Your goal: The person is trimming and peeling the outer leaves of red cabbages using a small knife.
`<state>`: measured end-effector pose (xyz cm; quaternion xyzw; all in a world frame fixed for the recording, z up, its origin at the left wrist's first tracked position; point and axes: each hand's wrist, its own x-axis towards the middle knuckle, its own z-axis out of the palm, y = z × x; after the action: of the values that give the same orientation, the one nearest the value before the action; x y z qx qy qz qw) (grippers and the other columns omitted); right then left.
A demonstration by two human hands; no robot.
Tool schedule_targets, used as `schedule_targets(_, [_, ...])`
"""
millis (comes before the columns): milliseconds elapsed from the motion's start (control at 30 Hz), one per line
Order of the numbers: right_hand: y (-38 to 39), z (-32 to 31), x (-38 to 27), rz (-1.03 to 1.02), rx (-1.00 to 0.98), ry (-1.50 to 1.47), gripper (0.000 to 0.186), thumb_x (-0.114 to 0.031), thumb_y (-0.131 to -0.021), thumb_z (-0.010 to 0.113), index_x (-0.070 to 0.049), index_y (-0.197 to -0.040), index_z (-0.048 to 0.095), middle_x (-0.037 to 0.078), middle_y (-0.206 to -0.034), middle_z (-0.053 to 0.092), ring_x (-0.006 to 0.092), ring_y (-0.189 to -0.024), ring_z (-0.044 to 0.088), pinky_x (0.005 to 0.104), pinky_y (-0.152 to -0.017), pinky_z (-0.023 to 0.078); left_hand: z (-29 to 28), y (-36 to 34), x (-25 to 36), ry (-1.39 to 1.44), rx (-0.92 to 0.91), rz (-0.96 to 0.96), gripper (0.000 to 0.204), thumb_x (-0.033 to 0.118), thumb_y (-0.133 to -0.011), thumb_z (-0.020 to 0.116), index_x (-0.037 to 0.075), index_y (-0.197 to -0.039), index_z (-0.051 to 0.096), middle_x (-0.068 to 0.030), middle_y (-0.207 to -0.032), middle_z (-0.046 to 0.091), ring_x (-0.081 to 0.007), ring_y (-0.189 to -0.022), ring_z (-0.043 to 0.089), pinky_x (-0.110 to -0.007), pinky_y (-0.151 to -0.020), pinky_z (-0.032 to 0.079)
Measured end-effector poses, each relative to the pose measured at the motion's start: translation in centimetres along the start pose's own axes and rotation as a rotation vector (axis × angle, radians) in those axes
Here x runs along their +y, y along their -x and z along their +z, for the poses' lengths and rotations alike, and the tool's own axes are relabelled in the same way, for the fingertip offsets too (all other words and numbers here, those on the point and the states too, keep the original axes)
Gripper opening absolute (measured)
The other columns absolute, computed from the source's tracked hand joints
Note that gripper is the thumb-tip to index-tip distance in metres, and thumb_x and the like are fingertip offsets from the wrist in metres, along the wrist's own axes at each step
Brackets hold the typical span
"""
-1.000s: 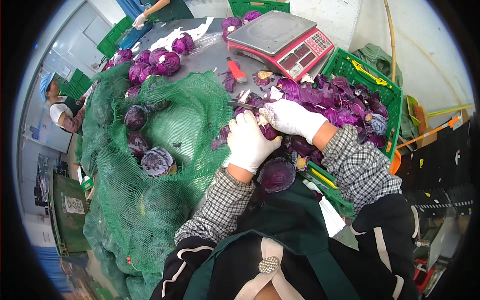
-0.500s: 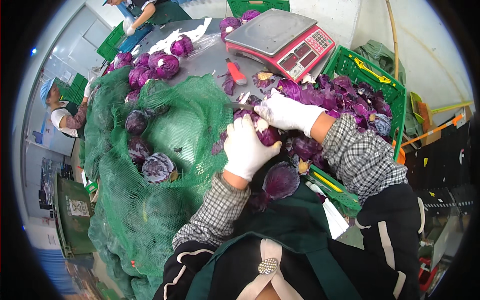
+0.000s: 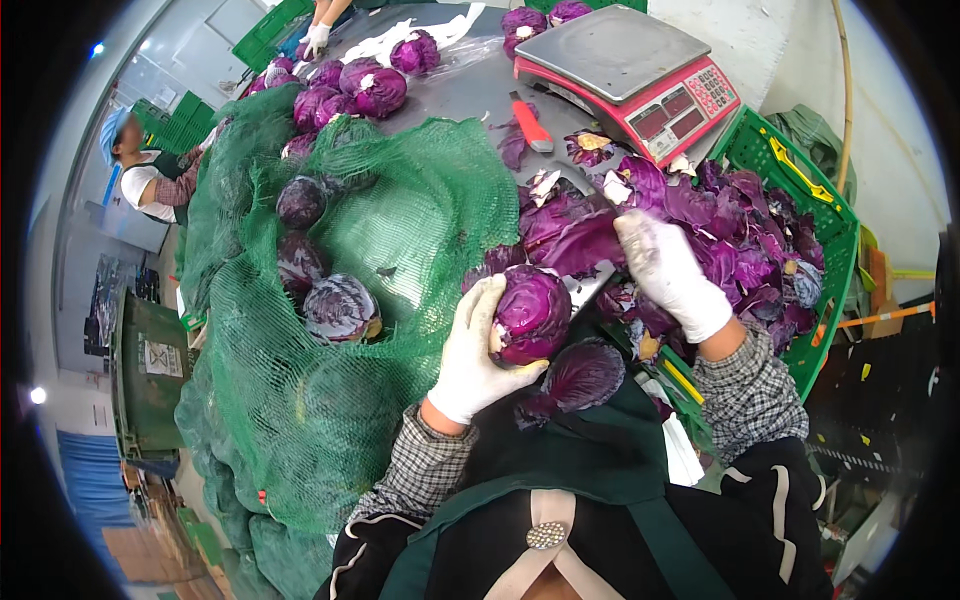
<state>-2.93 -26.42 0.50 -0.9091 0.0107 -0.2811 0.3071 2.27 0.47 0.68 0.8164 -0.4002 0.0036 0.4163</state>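
My left hand (image 3: 474,350), in a white glove, is closed around a shiny red cabbage (image 3: 533,314) held above the table's near edge. To the right, my gloved right hand (image 3: 670,272) grips a knife (image 3: 580,180), its dark blade pointing away to the upper left. A large loose purple leaf (image 3: 580,242) lies against the right hand's fingertips, below the blade; whether the fingers pinch it too is hidden. Below the held cabbage hangs another dark outer leaf (image 3: 585,374) by my apron. Trimmed leaves and pale stem pieces lie around the knife.
A green crate (image 3: 838,240) of loose leaves stands at right, beside a red scale (image 3: 640,85). A red-handled tool (image 3: 530,122) lies on the grey table (image 3: 460,95). A green mesh sack (image 3: 330,400) with cabbages (image 3: 342,306) fills the left. A co-worker (image 3: 150,180) stands beyond; another's gloved hand (image 3: 317,38) reaches in.
My left hand has turned the cabbage upward and apart from my right hand. My right hand with the knife has moved right and nearer me, and a large leaf now lies loose between them.
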Motion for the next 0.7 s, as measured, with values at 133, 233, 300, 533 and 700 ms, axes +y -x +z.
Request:
schedule_targets(133, [0.1,-8.4,3.5,0.286,0.349,0.185,0.034,-0.030,-0.099,0.047,0.000,-0.093,0.062,0.020,-0.074,0.061,0.0327,-0.065,0.060,0.0387,-0.061,0.047,0.3,0.4,-1.8,0.085,-0.024,-0.052,0.106,0.017,-0.053,0.087,-0.001,-0.141,0.029,-0.0201,-0.136,0.037,-0.0311,-0.127,0.042,-0.039,-0.107,0.034])
schedule_targets(233, [2.1,-13.3,6.5,0.378,0.281,0.690,0.038,-0.029,-0.094,0.057,0.000,-0.119,0.057,0.023,-0.108,0.062,0.0343,-0.097,0.064,0.0358,-0.080,0.052,0.3,-0.3,-0.9,0.154,0.004,-0.038,0.102,0.020,-0.054,0.086,0.001,-0.139,0.034,-0.0198,-0.132,0.041,-0.0321,-0.126,0.042,-0.039,-0.107,0.034])
schedule_targets(300, [1.7,-10.0,2.2,0.149,0.277,0.208,0.044,-0.022,-0.089,0.065,0.000,-0.126,0.055,0.023,-0.114,0.060,0.0344,-0.103,0.061,0.0370,-0.086,0.051,-0.5,-1.2,-0.3,-0.022,-0.081,0.041,0.100,0.019,-0.055,0.086,0.001,-0.138,0.034,-0.0192,-0.132,0.040,-0.0308,-0.126,0.042,-0.039,-0.107,0.034])
schedule_targets(533, [1.2,2.4,-5.4,-0.168,-0.333,-0.172,0.045,-0.010,-0.080,0.063,-0.014,-0.124,0.053,0.007,-0.119,0.050,0.0249,-0.114,0.049,0.0557,-0.094,0.035,-1.0,-2.2,-2.2,0.212,-0.175,0.004,0.101,0.021,-0.054,0.086,0.001,-0.139,0.035,-0.0177,-0.133,0.042,-0.0300,-0.125,0.043,-0.038,-0.108,0.033])
schedule_targets(700, [0.8,0.7,-5.2,-0.073,-0.498,-0.220,0.032,-0.015,-0.082,0.067,-0.012,-0.111,0.055,0.008,-0.105,0.053,0.0305,-0.098,0.053,0.0514,-0.088,0.040,-1.4,-2.2,-2.5,0.345,-0.232,-0.068,0.107,0.020,-0.053,0.089,0.002,-0.141,0.032,-0.0148,-0.137,0.040,-0.0247,-0.128,0.040,-0.036,-0.109,0.030])
